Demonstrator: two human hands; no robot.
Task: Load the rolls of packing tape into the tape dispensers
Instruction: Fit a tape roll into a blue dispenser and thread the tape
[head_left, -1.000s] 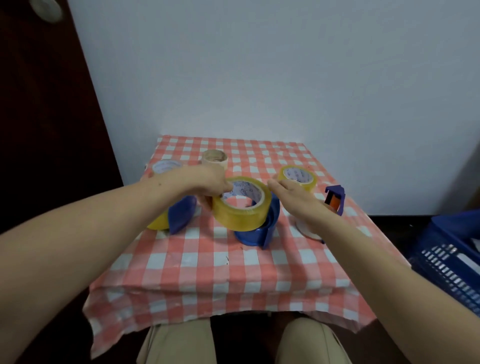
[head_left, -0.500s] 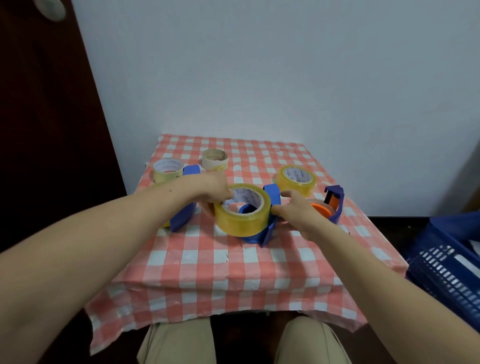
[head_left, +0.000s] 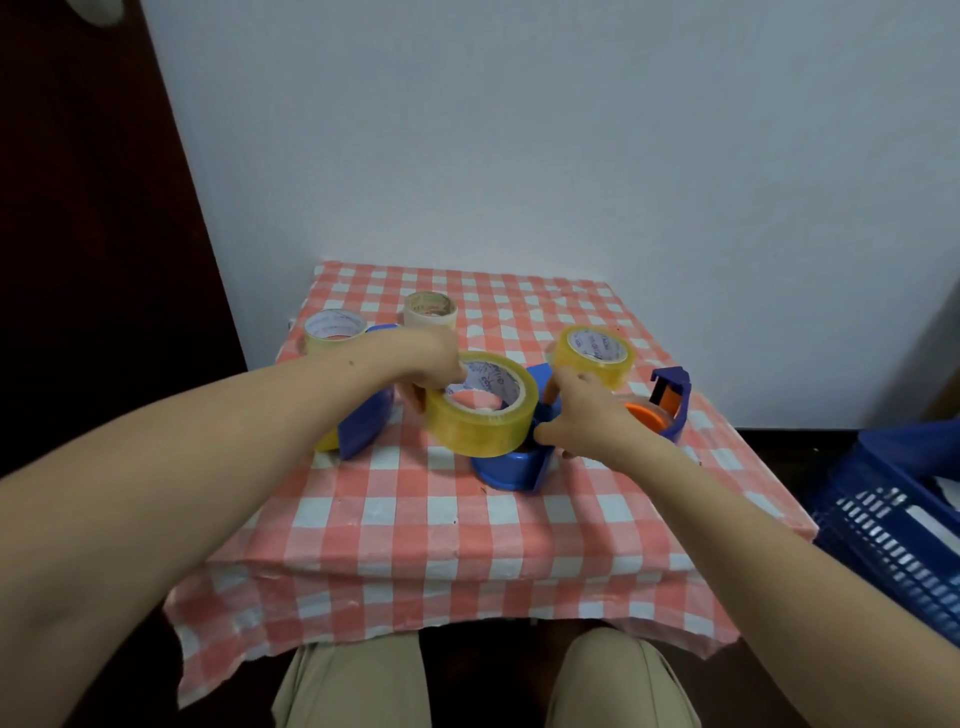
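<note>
A large yellow tape roll (head_left: 480, 413) sits tilted over a blue dispenser (head_left: 511, 464) at the table's middle. My left hand (head_left: 431, 364) grips the roll's far left rim, fingers inside its core. My right hand (head_left: 582, 415) holds the blue dispenser's right side, thumb against its wall. A second blue dispenser (head_left: 366, 423) with a yellow roll in it lies under my left forearm. A third dispenser (head_left: 670, 402), blue with an orange hub, stands just right of my right hand.
Loose rolls stand on the checked tablecloth (head_left: 467, 530): a pale yellow one (head_left: 333, 332) back left, a white one (head_left: 430, 310) behind my left hand, a yellow one (head_left: 594, 353) back right. A blue crate (head_left: 898, 514) is on the floor to the right. A wall is behind.
The yellow roll has dropped lower onto the middle dispenser. My right hand has shifted from the roll's rim down to the dispenser's side.
</note>
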